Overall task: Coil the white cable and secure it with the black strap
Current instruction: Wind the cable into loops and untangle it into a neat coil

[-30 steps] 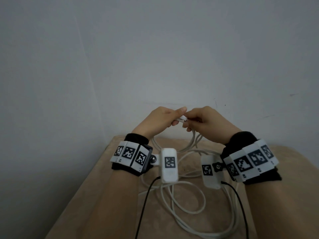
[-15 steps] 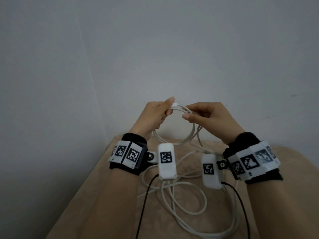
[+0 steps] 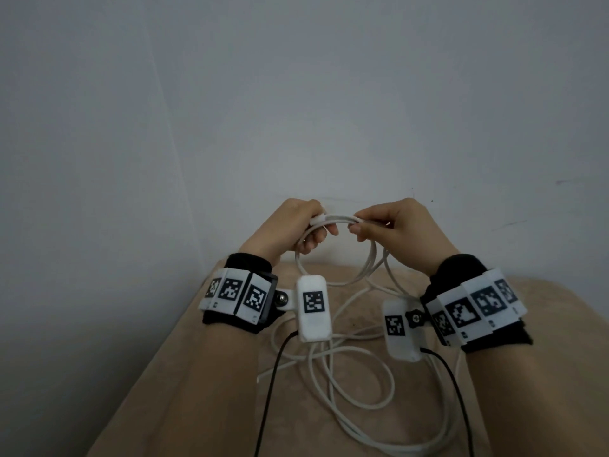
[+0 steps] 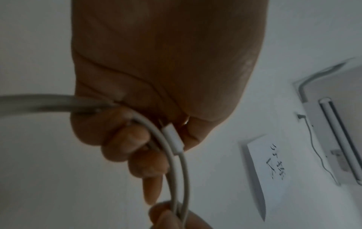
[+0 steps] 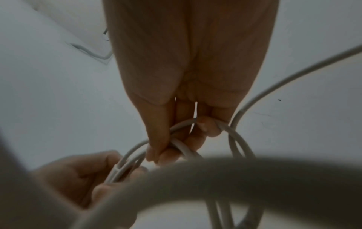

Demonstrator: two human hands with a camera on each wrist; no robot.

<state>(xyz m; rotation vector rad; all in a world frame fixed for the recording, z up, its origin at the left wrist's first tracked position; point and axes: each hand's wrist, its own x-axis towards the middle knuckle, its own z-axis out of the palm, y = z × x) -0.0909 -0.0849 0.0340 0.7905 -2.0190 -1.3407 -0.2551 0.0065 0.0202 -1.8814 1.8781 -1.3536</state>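
Your left hand (image 3: 298, 225) and right hand (image 3: 397, 230) have drawn apart, fingers of both pinching the white cable (image 3: 339, 220), so a first loop now hangs, coiling barely begun.

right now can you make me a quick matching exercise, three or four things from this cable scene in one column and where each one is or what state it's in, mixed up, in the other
Things
1. left hand
2. right hand
3. loose cable loops
4. connector plug

Places or states
A. lying slack on the beige surface, between the forearms
B. pinches the raised coil from the right side
C. pressed under the thumb, alongside a cable strand
D. curled round the coil's left side, holding the plug end

Pairs: 1-D, 2-B, 3-A, 4-C
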